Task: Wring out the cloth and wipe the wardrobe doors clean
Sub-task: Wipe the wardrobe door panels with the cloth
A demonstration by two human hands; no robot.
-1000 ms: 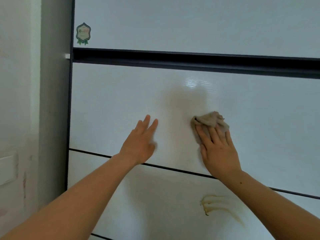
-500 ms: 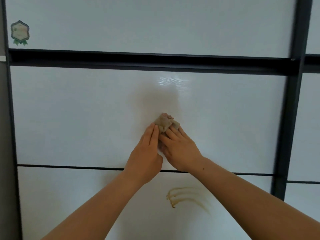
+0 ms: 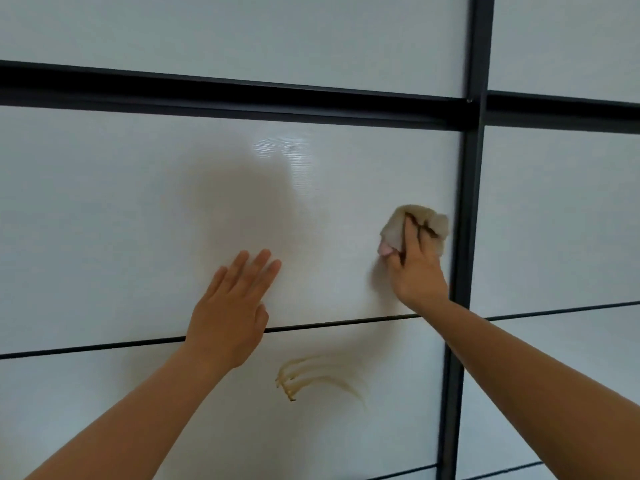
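Cloth [image 3: 420, 212], bunched, is pressed to the door [image 3: 138, 202] beside the dark frame [image 3: 463, 220], the right hand [image 3: 417, 275] gripping it with curled fingers. The left hand [image 3: 230, 310] lies flat on the door, fingers straight. Brown stain [image 3: 311, 375] below.

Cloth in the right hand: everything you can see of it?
The cloth is a beige-tan rag, soft fabric by its look, bunched into a wrinkled wad with dark folds. The right hand grips it from below, fingers dug into the folds, and presses it against the white door panel, near the panel's right edge beside the black frame bar. Its right edge is blurred. A pinkish bit at its lower left may be cloth or thumb.
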